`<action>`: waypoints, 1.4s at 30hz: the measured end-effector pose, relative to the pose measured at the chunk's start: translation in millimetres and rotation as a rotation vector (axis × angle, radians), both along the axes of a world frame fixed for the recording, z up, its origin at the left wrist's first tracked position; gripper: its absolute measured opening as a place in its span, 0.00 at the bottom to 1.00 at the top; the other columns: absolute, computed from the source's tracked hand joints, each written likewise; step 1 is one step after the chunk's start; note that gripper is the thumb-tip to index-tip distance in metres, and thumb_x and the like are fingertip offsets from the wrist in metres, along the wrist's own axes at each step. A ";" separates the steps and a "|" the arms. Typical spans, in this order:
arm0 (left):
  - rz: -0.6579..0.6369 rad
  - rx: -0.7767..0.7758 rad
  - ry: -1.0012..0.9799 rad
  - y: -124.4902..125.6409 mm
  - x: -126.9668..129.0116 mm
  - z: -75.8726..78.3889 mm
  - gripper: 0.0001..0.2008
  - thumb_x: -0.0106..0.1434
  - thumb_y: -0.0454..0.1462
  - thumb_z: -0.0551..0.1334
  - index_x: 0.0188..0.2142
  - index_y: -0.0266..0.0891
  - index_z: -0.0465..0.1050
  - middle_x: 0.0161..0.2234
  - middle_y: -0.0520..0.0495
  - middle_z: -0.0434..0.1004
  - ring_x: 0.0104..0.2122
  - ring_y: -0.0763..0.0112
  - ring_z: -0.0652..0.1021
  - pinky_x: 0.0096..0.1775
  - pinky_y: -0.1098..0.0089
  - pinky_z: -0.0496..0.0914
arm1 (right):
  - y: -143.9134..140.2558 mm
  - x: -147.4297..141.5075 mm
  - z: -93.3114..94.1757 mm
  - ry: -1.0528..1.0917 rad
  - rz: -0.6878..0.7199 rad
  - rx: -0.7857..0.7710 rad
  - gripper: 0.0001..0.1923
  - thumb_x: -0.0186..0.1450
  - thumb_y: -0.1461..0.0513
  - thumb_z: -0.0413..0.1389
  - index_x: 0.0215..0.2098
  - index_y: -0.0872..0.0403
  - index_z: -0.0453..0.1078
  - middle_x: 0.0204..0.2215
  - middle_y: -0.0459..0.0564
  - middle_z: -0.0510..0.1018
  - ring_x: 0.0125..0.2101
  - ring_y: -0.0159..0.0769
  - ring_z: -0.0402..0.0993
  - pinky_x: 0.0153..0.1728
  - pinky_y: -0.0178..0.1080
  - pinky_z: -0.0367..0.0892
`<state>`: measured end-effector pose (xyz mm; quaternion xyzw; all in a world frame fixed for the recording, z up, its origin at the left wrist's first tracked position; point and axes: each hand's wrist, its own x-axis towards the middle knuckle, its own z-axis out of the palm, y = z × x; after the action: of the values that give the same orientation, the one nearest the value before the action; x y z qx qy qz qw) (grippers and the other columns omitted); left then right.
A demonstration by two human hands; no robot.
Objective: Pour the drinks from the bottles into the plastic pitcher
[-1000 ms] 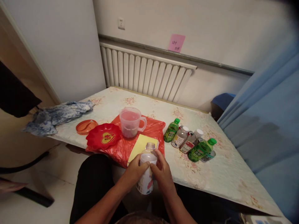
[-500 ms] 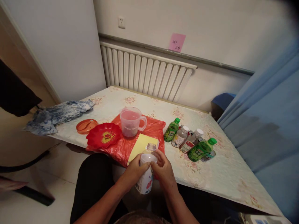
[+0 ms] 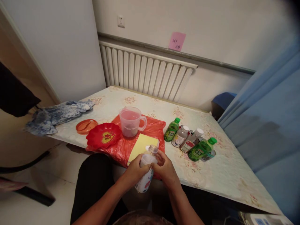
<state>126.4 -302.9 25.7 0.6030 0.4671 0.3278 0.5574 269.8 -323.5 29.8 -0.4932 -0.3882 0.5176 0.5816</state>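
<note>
A clear plastic bottle (image 3: 144, 180) with a white printed label is held over my lap at the table's front edge, its uncapped neck tilted up and to the right. My left hand (image 3: 135, 168) is closed around its upper left side, thumb across the front. On the other side my right hand (image 3: 166, 168) grips the bottle near the shoulder, thumb beside the left one. Just beyond the neck lies a yellow pad (image 3: 140, 145) on a red plastic bag (image 3: 125, 151). The measuring jug (image 3: 131, 123) with liquid in it stands behind the pad.
To the left are a scalloped red plate (image 3: 95, 139), an orange lid (image 3: 82, 127) and a bunched blue cloth (image 3: 63, 114). Green bottles (image 3: 172, 131), clear bottles (image 3: 180, 137) and cans stand grouped on the right of the flowered tablecloth (image 3: 225, 175). A blue curtain (image 3: 269, 131) hangs at far right.
The bottle has tipped a little, its neck shifting right and its base rising slightly to the left. Both hands stay closed on it. Objects on the table keep their places.
</note>
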 end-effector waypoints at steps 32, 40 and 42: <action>-0.158 -0.128 -0.050 -0.4 -10.4 -4.5 0.41 0.47 0.33 0.65 0.62 0.37 0.58 0.55 0.42 0.72 0.51 0.54 0.73 0.50 0.64 0.67 | 1.5 5.9 -10.4 0.085 -0.126 -0.157 0.36 0.44 0.64 0.64 0.53 0.57 0.68 0.42 0.57 0.83 0.45 0.49 0.79 0.39 0.42 0.75; -0.260 -0.148 -0.122 -1.3 -15.2 -6.6 0.41 0.46 0.35 0.65 0.61 0.34 0.58 0.55 0.40 0.71 0.52 0.54 0.72 0.51 0.64 0.67 | 2.0 9.1 -0.4 0.134 -0.155 -0.150 0.32 0.44 0.63 0.64 0.49 0.56 0.71 0.39 0.54 0.84 0.38 0.47 0.81 0.36 0.41 0.75; -0.281 -0.174 -0.139 -2.0 -16.2 -8.9 0.42 0.46 0.37 0.66 0.61 0.35 0.59 0.55 0.41 0.72 0.51 0.54 0.73 0.49 0.64 0.68 | 2.6 11.1 -0.6 0.138 -0.158 -0.144 0.32 0.45 0.63 0.64 0.49 0.57 0.71 0.39 0.54 0.84 0.37 0.46 0.81 0.35 0.41 0.74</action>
<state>110.2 -304.8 16.9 0.5876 0.3652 0.2462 0.6788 280.9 -321.0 29.2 -0.5260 -0.2690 0.5295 0.6088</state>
